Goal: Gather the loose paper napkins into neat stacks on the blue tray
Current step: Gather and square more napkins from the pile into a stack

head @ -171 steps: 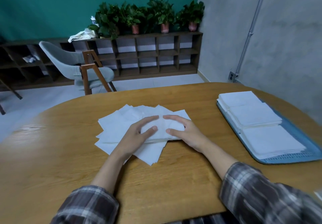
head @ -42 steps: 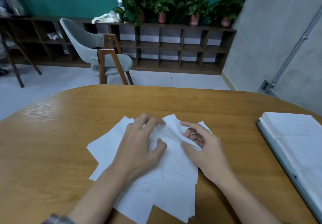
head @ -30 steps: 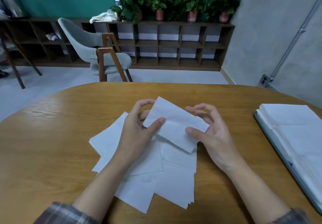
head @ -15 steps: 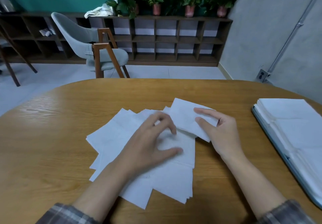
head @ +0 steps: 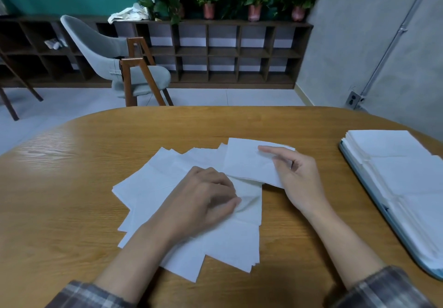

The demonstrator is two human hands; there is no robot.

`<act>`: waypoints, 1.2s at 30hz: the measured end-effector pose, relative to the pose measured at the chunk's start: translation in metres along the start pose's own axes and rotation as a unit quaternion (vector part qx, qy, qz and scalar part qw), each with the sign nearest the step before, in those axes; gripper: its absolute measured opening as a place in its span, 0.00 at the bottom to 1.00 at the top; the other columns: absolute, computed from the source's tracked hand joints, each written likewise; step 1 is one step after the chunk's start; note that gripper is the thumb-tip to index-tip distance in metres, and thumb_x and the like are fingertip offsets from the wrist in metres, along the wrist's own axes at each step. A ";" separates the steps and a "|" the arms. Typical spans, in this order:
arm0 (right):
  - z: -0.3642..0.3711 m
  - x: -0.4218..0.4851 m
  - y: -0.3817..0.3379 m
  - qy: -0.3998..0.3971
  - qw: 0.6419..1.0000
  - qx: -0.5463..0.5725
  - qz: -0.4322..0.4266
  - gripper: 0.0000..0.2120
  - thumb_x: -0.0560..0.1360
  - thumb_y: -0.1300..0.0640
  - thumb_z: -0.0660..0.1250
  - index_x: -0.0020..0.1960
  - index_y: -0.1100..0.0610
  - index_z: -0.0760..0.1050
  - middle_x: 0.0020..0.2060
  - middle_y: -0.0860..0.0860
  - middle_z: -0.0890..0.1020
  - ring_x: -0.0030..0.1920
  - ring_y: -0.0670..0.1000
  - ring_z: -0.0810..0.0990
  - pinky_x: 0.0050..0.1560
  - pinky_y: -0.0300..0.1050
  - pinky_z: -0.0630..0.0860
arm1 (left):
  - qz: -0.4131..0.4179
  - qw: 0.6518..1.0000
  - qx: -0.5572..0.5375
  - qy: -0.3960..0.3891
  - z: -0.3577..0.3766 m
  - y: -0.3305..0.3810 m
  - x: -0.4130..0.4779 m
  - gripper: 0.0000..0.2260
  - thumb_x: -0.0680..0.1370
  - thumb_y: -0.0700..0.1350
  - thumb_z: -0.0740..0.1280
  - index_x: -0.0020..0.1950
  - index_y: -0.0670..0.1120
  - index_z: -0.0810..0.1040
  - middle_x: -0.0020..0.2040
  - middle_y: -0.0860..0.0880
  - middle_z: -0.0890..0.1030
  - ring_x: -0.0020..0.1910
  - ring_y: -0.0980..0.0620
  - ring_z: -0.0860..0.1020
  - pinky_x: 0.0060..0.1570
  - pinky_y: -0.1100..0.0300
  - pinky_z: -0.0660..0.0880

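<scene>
Through the head camera, your left hand (head: 203,199) lies on the spread heap of loose white paper napkins (head: 153,187) in the middle of the rounded wooden table (head: 72,187). Its fingers are bent and blurred, so I cannot tell whether they pinch a sheet. Your right hand (head: 297,178) grasps a square white napkin (head: 249,161) by its right edge, forefinger stretched along the top, at the heap's far right corner. By the table's right edge, the flat blue plastic tray (head: 374,193) carries neat white napkin stacks (head: 388,149), well apart from the heap.
</scene>
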State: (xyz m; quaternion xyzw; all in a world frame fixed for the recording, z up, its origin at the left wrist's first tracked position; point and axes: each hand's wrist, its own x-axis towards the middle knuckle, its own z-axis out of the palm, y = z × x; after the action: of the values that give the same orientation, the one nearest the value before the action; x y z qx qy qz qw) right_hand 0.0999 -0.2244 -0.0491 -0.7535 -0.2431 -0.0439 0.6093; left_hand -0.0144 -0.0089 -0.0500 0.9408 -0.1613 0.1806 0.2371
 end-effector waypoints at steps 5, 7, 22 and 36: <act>0.000 0.001 0.003 -0.013 1.000 -0.004 0.016 0.16 0.82 0.67 0.67 0.58 0.49 0.87 0.57 0.36 0.86 0.63 0.38 0.81 0.65 0.36 0.74 | 0.030 0.999 0.027 -0.023 0.007 0.007 0.002 0.08 0.79 0.54 0.71 0.56 0.56 0.85 0.54 0.61 0.83 0.56 0.60 0.78 0.55 0.58 0.70; 0.001 0.001 0.004 -0.012 1.000 -0.005 0.018 0.17 0.81 0.68 0.66 0.59 0.50 0.87 0.57 0.37 0.86 0.64 0.40 0.81 0.66 0.39 0.74 | 0.044 0.998 0.030 -0.015 0.009 0.010 0.003 0.05 0.79 0.50 0.70 0.52 0.54 0.85 0.50 0.61 0.83 0.52 0.60 0.79 0.53 0.57 0.72; -0.008 -0.007 -0.022 -0.082 0.988 -0.051 -0.119 0.21 0.75 0.59 0.73 0.68 0.52 0.82 0.65 0.37 0.81 0.70 0.42 0.77 0.66 0.43 0.77 | -0.149 0.921 -0.344 0.107 -0.015 0.021 0.007 0.05 0.80 0.38 0.69 0.46 0.44 0.82 0.40 0.55 0.82 0.40 0.58 0.80 0.43 0.69 0.71; 0.003 -0.013 -0.031 -0.120 0.982 -0.080 -0.126 0.19 0.71 0.51 0.81 0.60 0.54 0.86 0.61 0.41 0.85 0.65 0.42 0.81 0.65 0.36 0.74 | -0.133 0.905 -0.371 0.162 -0.018 0.016 0.007 0.05 0.79 0.39 0.66 0.46 0.40 0.81 0.42 0.41 0.82 0.43 0.43 0.79 0.45 0.60 0.73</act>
State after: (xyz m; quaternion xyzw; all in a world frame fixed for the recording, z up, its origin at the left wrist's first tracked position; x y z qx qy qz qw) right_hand 0.0744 -0.2214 -0.0264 -0.7627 -0.4031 -0.0495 0.5033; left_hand -0.0192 -0.0144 -0.0258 0.7551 -0.0498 0.2245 0.6139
